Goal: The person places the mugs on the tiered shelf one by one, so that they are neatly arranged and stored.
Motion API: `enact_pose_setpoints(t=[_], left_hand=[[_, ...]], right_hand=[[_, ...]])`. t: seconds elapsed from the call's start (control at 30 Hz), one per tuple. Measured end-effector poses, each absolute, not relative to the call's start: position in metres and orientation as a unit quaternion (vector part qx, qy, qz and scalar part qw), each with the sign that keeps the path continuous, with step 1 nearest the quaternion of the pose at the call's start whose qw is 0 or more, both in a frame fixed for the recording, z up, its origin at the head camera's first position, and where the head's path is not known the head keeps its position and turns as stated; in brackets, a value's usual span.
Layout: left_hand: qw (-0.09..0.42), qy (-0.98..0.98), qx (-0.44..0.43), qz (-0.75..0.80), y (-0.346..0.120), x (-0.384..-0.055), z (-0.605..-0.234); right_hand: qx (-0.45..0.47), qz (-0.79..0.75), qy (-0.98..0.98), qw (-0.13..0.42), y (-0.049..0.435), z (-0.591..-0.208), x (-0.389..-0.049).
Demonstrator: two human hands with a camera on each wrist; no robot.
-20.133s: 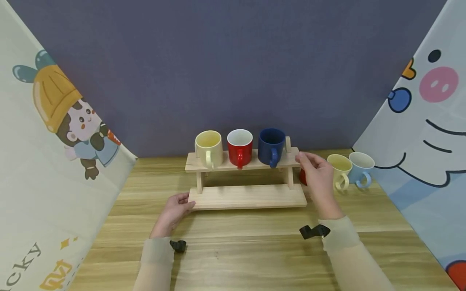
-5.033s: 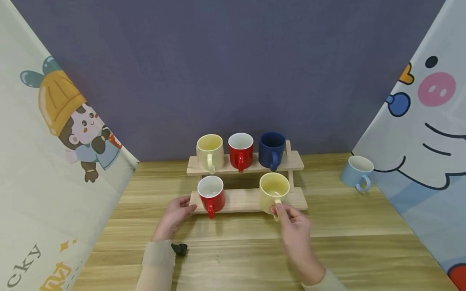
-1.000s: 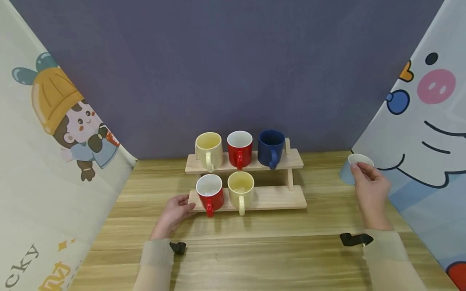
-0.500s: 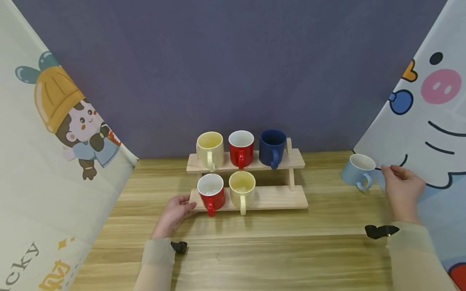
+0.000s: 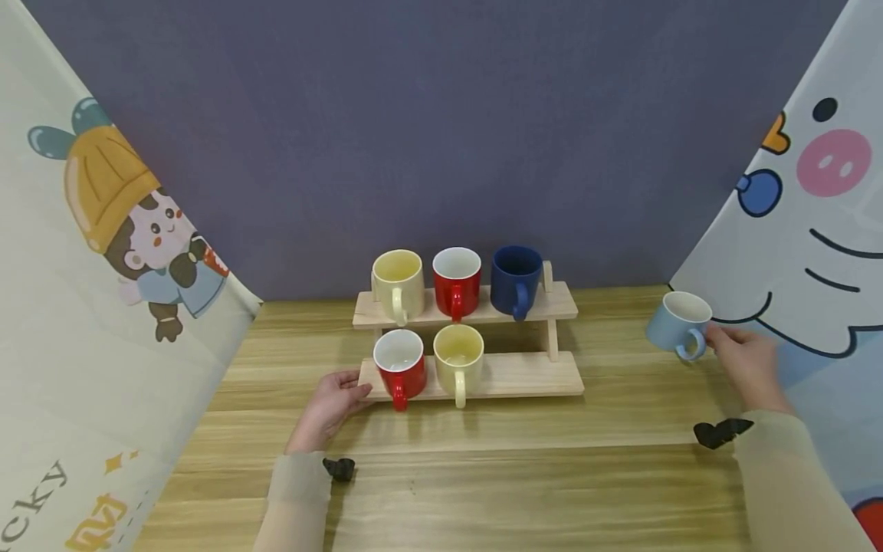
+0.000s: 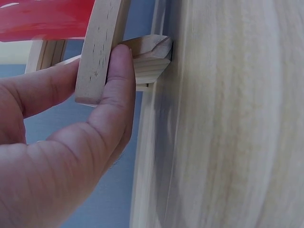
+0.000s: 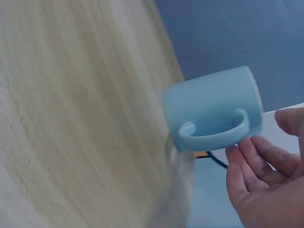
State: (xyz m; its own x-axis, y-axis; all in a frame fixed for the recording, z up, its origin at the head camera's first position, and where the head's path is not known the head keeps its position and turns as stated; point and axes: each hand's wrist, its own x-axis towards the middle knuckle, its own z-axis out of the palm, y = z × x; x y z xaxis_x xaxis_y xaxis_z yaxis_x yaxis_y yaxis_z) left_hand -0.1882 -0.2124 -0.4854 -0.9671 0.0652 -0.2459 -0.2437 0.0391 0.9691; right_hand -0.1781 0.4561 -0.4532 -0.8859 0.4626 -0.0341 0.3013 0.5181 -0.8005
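At the left end of a two-tier wooden rack [image 5: 531, 376], my left hand [image 5: 329, 406] pinches the lower plank [image 6: 97, 57] between thumb and fingers. That tier bears a red mug [image 5: 408, 376] and a pale yellow mug [image 5: 451, 374], with bare wood to their right. On the right side of the table stands a light blue mug [image 5: 665, 330], its handle toward me. My right hand [image 5: 748, 364] is at the mug's right side. In the right wrist view its fingertips [image 7: 244, 147] are right by the mug's wall near the handle, and the thumb is held apart.
On the upper tier are another yellow mug [image 5: 407, 295], a second red mug [image 5: 457, 291] and a dark blue mug [image 5: 509, 295]. A grey-blue panel [image 5: 441, 138] rises behind the wooden table [image 5: 441, 491]. Printed white panels flank both sides, the right one close to my right hand.
A red and a yellow mug have come onto the lower tier. My right hand moved right past the light blue mug, then back left against its side. The left hand keeps its grip.
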Motion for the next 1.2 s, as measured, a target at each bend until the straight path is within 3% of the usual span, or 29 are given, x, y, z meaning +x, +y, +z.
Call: enact_pose_setpoints(t=[0.3,0.73,1.2], left_hand=[[0.116,0.712,-0.062,0.69,-0.212,-0.186,-0.484],[0.116,0.711,-0.063,0.691,-0.211,-0.187,-0.482],[0.114,0.714,-0.069,0.688,-0.212,-0.187,-0.483]], right_hand=[[-0.223,0.45,-0.858,0.109,0.459,-0.474,-0.19],[-0.181,0.434,-0.88,0.074,0.458,-0.485,-0.192],[-0.099,0.577,-0.806,0.082,0.44,-0.488,-0.19]])
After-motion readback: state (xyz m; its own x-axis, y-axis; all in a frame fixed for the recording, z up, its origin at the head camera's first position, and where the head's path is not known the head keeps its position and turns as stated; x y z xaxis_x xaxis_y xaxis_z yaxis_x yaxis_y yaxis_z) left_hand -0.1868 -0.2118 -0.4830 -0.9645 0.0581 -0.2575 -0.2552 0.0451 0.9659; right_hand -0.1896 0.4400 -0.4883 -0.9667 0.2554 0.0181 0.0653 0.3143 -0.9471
